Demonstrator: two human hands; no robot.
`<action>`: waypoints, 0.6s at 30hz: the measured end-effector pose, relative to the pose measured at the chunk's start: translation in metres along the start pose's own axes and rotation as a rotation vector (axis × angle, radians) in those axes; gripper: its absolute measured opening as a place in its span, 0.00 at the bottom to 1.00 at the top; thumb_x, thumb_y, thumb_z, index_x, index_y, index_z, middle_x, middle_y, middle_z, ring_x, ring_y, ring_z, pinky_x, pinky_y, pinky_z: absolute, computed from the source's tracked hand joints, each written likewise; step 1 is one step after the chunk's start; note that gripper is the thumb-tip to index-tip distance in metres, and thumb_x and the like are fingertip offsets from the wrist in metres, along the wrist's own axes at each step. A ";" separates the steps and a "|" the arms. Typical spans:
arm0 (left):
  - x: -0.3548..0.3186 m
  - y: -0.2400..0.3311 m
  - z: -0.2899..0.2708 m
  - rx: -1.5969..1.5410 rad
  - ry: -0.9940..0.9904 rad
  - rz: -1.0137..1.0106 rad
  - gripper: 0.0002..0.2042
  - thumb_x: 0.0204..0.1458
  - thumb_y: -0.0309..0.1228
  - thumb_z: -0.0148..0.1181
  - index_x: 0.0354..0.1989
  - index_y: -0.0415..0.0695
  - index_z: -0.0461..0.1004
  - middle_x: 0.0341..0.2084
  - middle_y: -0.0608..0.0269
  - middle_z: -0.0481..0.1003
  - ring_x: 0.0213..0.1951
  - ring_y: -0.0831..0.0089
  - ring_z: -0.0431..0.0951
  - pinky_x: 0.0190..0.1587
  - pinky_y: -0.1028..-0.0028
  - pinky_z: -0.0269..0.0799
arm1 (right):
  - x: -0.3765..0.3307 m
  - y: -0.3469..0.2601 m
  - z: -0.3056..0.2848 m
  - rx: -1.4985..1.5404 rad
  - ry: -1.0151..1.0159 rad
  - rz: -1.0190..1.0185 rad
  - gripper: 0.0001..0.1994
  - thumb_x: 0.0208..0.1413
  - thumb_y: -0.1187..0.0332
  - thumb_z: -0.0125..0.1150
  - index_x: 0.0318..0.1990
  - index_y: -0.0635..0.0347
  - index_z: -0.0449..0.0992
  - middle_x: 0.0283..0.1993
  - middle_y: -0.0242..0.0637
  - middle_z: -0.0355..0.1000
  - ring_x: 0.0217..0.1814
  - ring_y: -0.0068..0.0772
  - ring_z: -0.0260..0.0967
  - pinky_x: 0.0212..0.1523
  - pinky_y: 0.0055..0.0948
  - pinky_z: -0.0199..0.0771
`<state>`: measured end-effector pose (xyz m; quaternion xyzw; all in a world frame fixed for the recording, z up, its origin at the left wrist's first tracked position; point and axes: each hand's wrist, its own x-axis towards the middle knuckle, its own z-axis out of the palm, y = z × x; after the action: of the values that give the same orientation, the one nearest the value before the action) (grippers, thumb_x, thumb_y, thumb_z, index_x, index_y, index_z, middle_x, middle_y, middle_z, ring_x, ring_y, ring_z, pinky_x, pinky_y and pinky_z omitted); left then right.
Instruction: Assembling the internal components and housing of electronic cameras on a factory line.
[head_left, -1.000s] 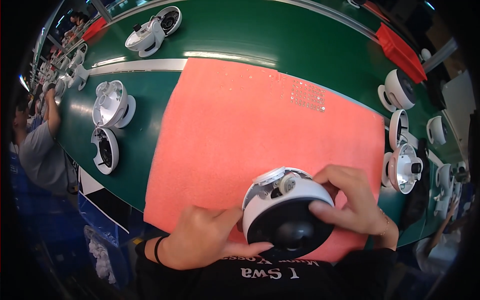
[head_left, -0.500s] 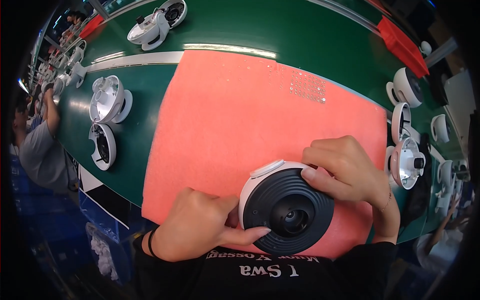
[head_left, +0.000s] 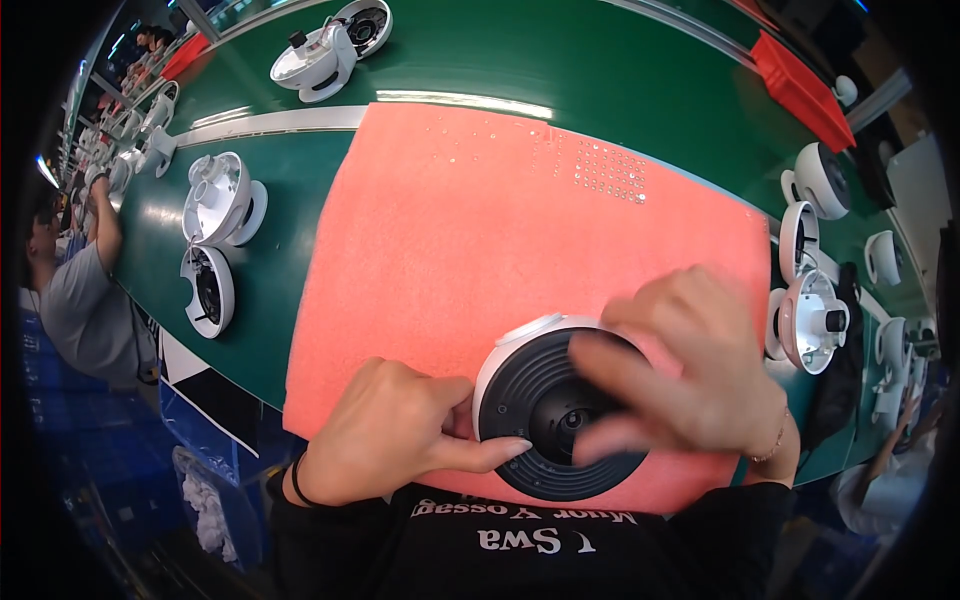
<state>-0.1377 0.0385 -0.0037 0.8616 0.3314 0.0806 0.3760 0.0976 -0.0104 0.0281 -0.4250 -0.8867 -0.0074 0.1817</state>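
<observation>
Pinches camera (head_left: 535, 385) by rim (head_left: 490, 368) with left hand (head_left: 385, 422), cannot tell grip of blurred right hand (head_left: 690, 350), best keeping to that probably stiff, slick rim, off the fragile-looking lens (head_left: 573, 420).

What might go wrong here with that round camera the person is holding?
The right hand is blurred close to the lens, so a finger might smudge it.
The left hand pinches the camera at its edge; if that grip slips, the camera may twist.
Small metal bits lie on the pink mat; a bump could scatter them.
</observation>
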 end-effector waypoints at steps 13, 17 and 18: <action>-0.002 0.005 0.000 0.041 -0.026 0.005 0.24 0.38 0.51 0.65 0.13 0.39 0.70 0.05 0.59 0.65 0.11 0.62 0.70 0.17 0.71 0.66 | -0.007 -0.018 0.009 0.577 -0.087 -0.282 0.19 0.45 0.70 0.55 0.46 0.69 0.70 0.44 0.49 0.65 0.50 0.47 0.65 0.52 0.39 0.66; 0.000 0.006 -0.001 0.024 -0.064 -0.018 0.24 0.38 0.51 0.65 0.13 0.39 0.70 0.05 0.60 0.65 0.11 0.62 0.70 0.17 0.71 0.65 | -0.011 -0.023 0.014 0.547 0.160 -0.112 0.20 0.41 0.72 0.58 0.46 0.66 0.72 0.41 0.45 0.66 0.42 0.43 0.68 0.41 0.35 0.71; -0.001 0.006 0.000 0.002 -0.063 -0.045 0.24 0.39 0.51 0.65 0.13 0.39 0.71 0.05 0.60 0.66 0.11 0.62 0.70 0.17 0.72 0.65 | -0.014 -0.023 0.014 0.482 0.124 -0.099 0.20 0.40 0.72 0.58 0.46 0.65 0.72 0.40 0.44 0.67 0.41 0.42 0.69 0.40 0.34 0.72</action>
<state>-0.1357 0.0352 0.0008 0.8565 0.3386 0.0448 0.3870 0.0834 -0.0334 0.0135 -0.3241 -0.8699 0.1691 0.3311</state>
